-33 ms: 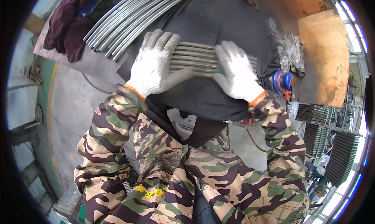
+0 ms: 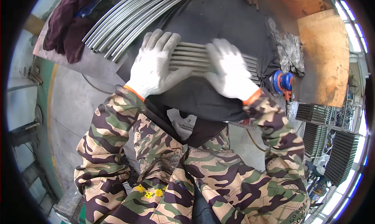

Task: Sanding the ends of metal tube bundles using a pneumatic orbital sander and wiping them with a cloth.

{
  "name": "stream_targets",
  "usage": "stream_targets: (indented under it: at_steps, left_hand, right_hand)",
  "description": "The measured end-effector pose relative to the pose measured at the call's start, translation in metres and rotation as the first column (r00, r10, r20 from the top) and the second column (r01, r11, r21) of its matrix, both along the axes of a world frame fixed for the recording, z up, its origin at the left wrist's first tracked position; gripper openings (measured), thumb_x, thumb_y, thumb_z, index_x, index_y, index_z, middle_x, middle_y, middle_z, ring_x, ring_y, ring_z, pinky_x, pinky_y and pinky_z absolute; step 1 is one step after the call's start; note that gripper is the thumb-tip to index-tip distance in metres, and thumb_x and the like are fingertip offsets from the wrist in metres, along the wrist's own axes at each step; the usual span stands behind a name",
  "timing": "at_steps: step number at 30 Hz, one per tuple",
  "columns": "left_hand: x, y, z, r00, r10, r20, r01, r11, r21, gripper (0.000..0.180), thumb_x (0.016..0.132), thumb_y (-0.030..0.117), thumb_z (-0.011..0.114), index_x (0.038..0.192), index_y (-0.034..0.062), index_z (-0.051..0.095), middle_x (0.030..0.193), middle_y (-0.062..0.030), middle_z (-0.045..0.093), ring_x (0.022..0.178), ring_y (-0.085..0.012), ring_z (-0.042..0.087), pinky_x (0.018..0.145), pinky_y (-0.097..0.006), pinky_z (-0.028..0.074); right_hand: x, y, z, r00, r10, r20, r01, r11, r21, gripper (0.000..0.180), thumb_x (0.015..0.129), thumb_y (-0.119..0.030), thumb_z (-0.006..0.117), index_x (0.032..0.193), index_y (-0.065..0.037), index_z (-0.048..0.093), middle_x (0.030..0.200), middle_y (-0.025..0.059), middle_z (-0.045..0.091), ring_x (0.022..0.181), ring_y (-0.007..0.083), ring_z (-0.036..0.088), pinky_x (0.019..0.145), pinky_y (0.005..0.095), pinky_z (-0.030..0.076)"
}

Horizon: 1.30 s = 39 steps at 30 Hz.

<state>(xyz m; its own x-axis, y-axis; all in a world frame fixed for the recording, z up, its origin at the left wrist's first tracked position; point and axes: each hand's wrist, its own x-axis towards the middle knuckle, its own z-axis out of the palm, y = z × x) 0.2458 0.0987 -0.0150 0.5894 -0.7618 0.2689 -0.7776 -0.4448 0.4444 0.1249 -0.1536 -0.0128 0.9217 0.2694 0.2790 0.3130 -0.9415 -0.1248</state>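
Note:
A row of several metal rods (image 2: 189, 60) lies side by side on black cloth, running left to right in front of me. My left hand (image 2: 153, 64), in a white knit glove with grey fingers and an orange cuff, rests flat over their left ends. Its fingers point away from me and its thumb reaches right along the near rod. Across the middle of the row lies my right hand (image 2: 229, 70), gloved the same way and blurred by motion. Its fingers are stretched out and its thumb is apart; its palm is hidden. To its right, the rods emerge again.
Long curved metal tubes (image 2: 133, 19) lie at the far left, beside a dark maroon cloth (image 2: 68, 29). A blue and red power tool (image 2: 283, 82) stands right of the rods, near crumpled plastic (image 2: 288, 48) and a brown board (image 2: 324, 58). Stacked dark slatted parts (image 2: 343, 157) are at right.
My right hand has slid left along the rods, uncovering more of their right ends. A greenish patch beneath it earlier is now hidden. My left hand stays nearly still.

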Motion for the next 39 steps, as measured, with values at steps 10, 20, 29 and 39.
stream_targets:
  at_steps: [10,20,29,39]
  left_hand:
    - [0.008,0.01,-0.013,0.994,-0.067,0.084,0.069,0.997,-0.018,0.088,0.094,0.043,0.072,0.157,-0.0089,0.041,0.155,-0.0344,0.048,0.145,-0.0551,0.043,0.123,-0.061,0.032]
    - [0.005,0.006,-0.011,0.958,0.036,0.286,-0.089,0.981,0.173,0.081,0.091,0.043,0.076,0.148,-0.0089,0.051,0.149,-0.0354,0.052,0.143,-0.0561,0.045,0.123,-0.063,0.033]
    - [0.011,0.021,-0.018,0.982,0.038,0.182,-0.051,0.996,0.067,0.081,0.098,0.039,0.067,0.159,-0.0073,0.041,0.157,-0.0343,0.047,0.15,-0.0545,0.039,0.128,-0.06,0.026]
    - [0.006,0.034,0.013,0.996,0.076,-0.04,-0.068,0.985,0.158,0.107,0.094,0.054,0.072,0.165,-0.0112,0.025,0.156,-0.0383,0.046,0.142,-0.0539,0.05,0.119,-0.058,0.042]
  right_hand:
    - [0.045,0.071,-0.018,0.997,0.074,0.012,-0.075,0.986,0.152,0.075,0.084,-0.04,0.07,0.142,0.007,0.059,0.148,0.0226,0.053,0.139,0.0371,0.047,0.117,0.0513,0.035]
    - [-0.064,-0.101,0.009,0.993,-0.006,-0.12,0.003,1.0,-0.024,0.091,0.077,-0.023,0.087,0.154,0.004,0.048,0.155,0.0284,0.051,0.147,0.0493,0.046,0.125,0.0578,0.034]
    - [0.034,0.037,-0.004,0.981,0.149,-0.124,-0.124,0.974,0.19,0.075,0.076,-0.026,0.084,0.139,0.005,0.058,0.14,0.0248,0.059,0.136,0.0423,0.055,0.113,0.0538,0.045]
    - [0.073,0.082,-0.001,0.977,0.19,-0.1,-0.163,0.959,0.233,0.065,0.084,-0.037,0.073,0.135,0.003,0.064,0.139,0.0196,0.06,0.129,0.034,0.056,0.111,0.0469,0.043]
